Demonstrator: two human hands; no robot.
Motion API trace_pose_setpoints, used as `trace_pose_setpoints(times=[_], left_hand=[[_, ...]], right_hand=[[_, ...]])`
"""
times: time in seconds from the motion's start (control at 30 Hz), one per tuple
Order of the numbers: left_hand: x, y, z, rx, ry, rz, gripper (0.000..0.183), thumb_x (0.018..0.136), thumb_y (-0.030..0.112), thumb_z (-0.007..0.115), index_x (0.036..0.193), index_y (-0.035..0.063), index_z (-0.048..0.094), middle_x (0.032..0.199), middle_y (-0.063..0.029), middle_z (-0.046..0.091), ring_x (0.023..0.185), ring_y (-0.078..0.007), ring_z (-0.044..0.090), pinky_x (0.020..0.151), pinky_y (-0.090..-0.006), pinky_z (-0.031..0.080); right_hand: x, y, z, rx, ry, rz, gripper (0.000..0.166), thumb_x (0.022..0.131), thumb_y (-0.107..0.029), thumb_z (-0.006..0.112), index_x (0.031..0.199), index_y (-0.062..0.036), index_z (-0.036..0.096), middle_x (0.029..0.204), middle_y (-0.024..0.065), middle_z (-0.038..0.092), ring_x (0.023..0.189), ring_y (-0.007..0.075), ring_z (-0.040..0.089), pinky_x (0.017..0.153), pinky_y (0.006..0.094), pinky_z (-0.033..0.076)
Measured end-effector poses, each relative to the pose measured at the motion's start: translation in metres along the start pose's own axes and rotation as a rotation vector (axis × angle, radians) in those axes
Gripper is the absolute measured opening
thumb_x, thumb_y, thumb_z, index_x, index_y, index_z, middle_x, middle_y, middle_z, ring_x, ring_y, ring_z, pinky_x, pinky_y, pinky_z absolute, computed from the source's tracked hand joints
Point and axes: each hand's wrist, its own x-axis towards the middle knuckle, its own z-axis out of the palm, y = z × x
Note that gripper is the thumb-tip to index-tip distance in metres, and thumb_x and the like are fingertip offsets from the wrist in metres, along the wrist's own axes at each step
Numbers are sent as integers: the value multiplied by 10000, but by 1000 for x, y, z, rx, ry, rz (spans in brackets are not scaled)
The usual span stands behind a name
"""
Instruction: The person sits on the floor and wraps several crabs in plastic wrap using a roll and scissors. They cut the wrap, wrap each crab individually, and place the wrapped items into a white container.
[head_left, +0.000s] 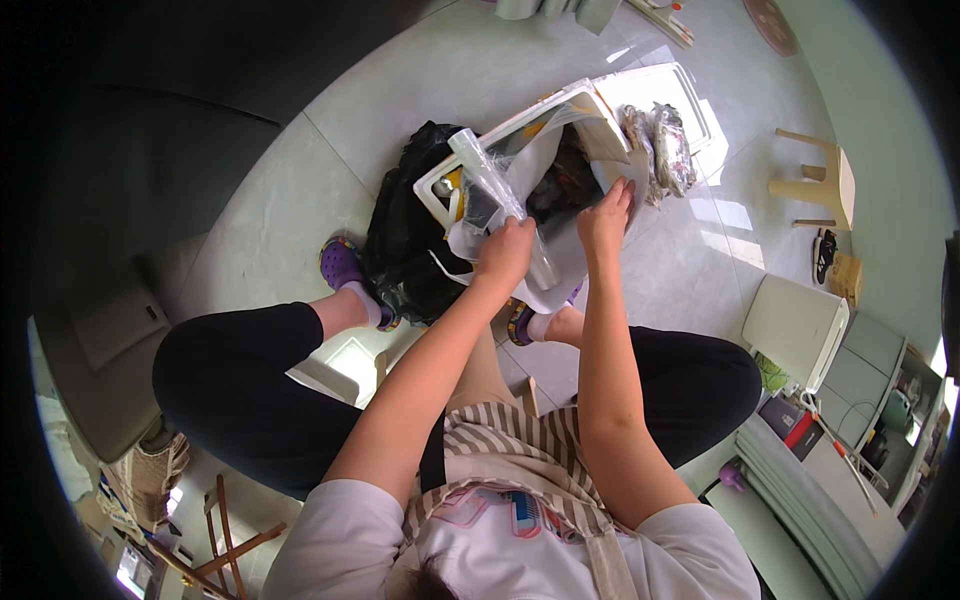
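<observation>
My left hand (508, 251) is closed around a roll of clear plastic film (487, 171), which slants across the near left corner of a white foam box (431, 191). My right hand (606, 219) grips the edge of a pale flexible sheet (568, 259) that lines the box and spreads over its near side. Inside are dark contents (562, 180), partly covered by the sheet and clear plastic; I cannot tell what they are. A black plastic bag (405, 225) lies crumpled against the box's left side.
Right of the box lie a white foam lid (686, 90) and plastic-wrapped packages (670, 150). A beige plastic stool (814, 184) rests on its side near the wall, close to a black shoe (823, 255). My feet in purple clogs (341, 262) flank the bag and box.
</observation>
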Motion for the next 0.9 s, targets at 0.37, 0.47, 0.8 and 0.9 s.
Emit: trace_pose_setpoints(times=[0.37,0.47,0.8,0.9], left_hand=[[-3,1,3,18,-53,21,252,815,47,488,1062,26,536,926,-198,574,817,-364,612,694,-433,512],[-13,-5,-5,-64,-24,-26,292,806,41,490,1092,26,544,937,-204,573,819,-379,603,704,-444,502],[-25,3,-16,-208,99,56,286,783,12,512,1067,3,551,940,-177,574,815,-370,591,714,-422,501],[-31,7,-16,-223,117,63,285,800,26,517,1083,23,551,943,-156,579,813,-353,596,695,-410,507]], right_hand=[[-1,15,83,-140,-316,5,505,735,-130,536,1232,-42,505,1190,222,540,1115,355,512,980,400,385],[10,15,81,205,-774,322,552,727,-91,524,1272,-37,458,1318,220,433,1226,366,406,1040,387,311],[38,36,123,-142,-54,-340,550,828,-180,521,1323,-3,360,1320,236,419,1216,383,409,1036,415,310],[41,20,123,207,-170,-26,453,949,-265,297,1321,-16,369,1320,200,438,1218,345,420,1012,388,335]])
